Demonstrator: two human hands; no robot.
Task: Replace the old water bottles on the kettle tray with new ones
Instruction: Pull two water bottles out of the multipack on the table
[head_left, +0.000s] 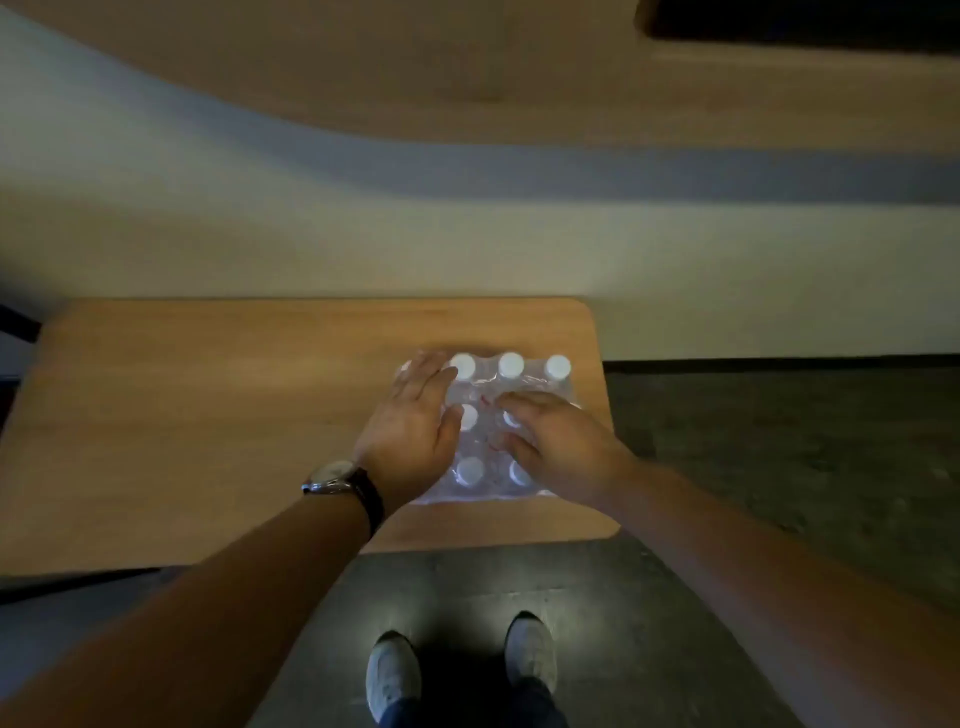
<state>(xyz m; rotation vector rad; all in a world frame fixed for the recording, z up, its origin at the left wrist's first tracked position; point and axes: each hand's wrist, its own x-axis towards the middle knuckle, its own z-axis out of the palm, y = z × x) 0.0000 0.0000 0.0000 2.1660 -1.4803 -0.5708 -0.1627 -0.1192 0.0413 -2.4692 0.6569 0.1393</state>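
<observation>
Bottle pack (511, 382) lies under both hands' (415, 421) grip.

Wooden table (208, 415) with a rounded far-right corner stands against a pale wall (467, 249). Dark floor (779, 441) lies to its right. Two light shoes (393, 670) rest on the floor

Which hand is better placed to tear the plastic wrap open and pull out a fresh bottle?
Probably the right hand: its fingers curl into the wrap of the water bottle pack mid-pack, while the left hand lies flat, steadying the left side.
</observation>
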